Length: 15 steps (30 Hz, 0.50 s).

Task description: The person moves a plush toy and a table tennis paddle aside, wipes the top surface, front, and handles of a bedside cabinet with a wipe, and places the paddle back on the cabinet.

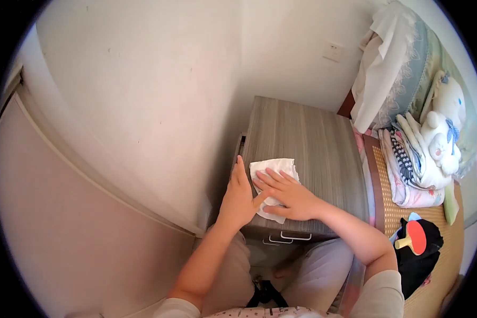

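Note:
A white cloth (274, 165) lies flat on the wood-grain top of a grey-brown drawer cabinet (307, 132), near its front left. My right hand (290, 197) rests on the cloth with the palm down and the fingers spread, pressing rather than gripping it. At the cabinet's left edge, my left hand (239, 197) stands on its side with fingers straight up and close together. Its thumb reaches toward the cloth and my right hand. No object shows in my left hand. Part of the cloth is hidden under my right hand.
White drawer handles (296, 236) are on the cabinet's front, above my knees. To the right, a bed with a woven mat (389, 214) holds folded bedding (408, 159), a white plush toy (444, 130) and a red table tennis paddle (416, 237) on black fabric. A wall stands at left.

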Each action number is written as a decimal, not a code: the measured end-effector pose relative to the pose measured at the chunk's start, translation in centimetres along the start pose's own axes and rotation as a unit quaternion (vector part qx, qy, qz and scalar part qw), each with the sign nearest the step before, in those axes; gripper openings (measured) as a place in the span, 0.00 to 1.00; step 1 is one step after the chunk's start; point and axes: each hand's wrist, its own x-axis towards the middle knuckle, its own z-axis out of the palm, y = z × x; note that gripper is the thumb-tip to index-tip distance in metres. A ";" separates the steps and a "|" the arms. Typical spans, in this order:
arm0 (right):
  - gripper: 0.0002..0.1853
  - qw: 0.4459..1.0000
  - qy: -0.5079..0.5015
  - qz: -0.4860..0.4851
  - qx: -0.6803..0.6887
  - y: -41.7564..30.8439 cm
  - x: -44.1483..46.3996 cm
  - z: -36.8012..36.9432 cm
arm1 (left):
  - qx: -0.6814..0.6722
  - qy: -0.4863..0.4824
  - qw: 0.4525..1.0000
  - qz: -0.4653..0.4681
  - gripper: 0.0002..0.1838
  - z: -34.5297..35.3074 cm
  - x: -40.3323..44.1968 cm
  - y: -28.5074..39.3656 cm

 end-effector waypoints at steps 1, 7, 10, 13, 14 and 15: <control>0.38 1.000 0.003 -0.013 -0.003 1.5 0.8 0.0 | 0.000 0.001 1.000 -0.003 0.60 0.0 0.0 0.0; 0.39 0.985 0.102 0.122 -0.068 11.1 13.0 0.6 | 0.103 -0.058 0.991 -0.058 0.61 -0.6 0.5 2.0; 0.41 0.970 0.095 0.201 -0.095 14.8 19.1 0.6 | 0.120 -0.059 0.990 -0.054 0.61 -0.6 0.7 1.9; 0.41 0.954 0.109 0.263 -0.094 18.7 22.6 0.8 | 0.121 -0.077 0.987 -0.067 0.60 -0.8 1.0 1.8; 0.41 0.951 0.108 0.277 -0.086 19.5 22.9 0.7 | 0.113 -0.086 0.987 -0.078 0.59 -0.6 1.0 1.9; 0.41 0.951 0.104 0.280 -0.083 20.4 22.8 0.4 | 0.112 -0.091 0.986 -0.080 0.59 -0.6 1.0 2.1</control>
